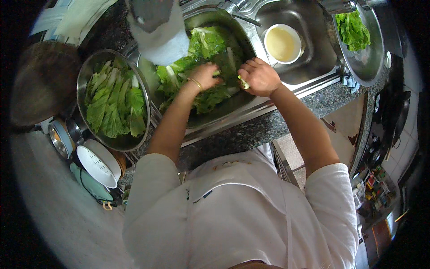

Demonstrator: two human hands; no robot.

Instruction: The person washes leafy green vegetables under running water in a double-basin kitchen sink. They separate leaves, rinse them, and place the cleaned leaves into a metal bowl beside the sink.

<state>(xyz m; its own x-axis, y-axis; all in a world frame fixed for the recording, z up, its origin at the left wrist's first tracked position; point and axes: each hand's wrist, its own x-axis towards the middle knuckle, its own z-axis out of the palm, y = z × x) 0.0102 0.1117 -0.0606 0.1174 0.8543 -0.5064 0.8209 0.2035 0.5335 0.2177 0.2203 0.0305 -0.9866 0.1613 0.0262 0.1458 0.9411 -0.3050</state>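
Green leafy vegetables (210,42) lie in water in the left basin of a steel sink (250,33). My left hand (204,76) is over the leaves, blurred, with a pale green bit by its fingers; its grip is unclear. At the basin's right edge, my right hand (259,78) is closed around a small piece of pale green vegetable (244,82). Left of the sink, a steel bowl (146,111) holds long leaves (112,101). A second steel bowl (379,64) at the upper right holds a bunch of green leaves (353,31).
In the right basin (319,64) sits a white tub (283,43) of pale yellowish liquid. A faucet (240,13) reaches over the sink's divider. A white colander (97,166) and other bowls stand at the left on the granite counter (235,134). A blue cloth (351,82) lies by the right bowl.
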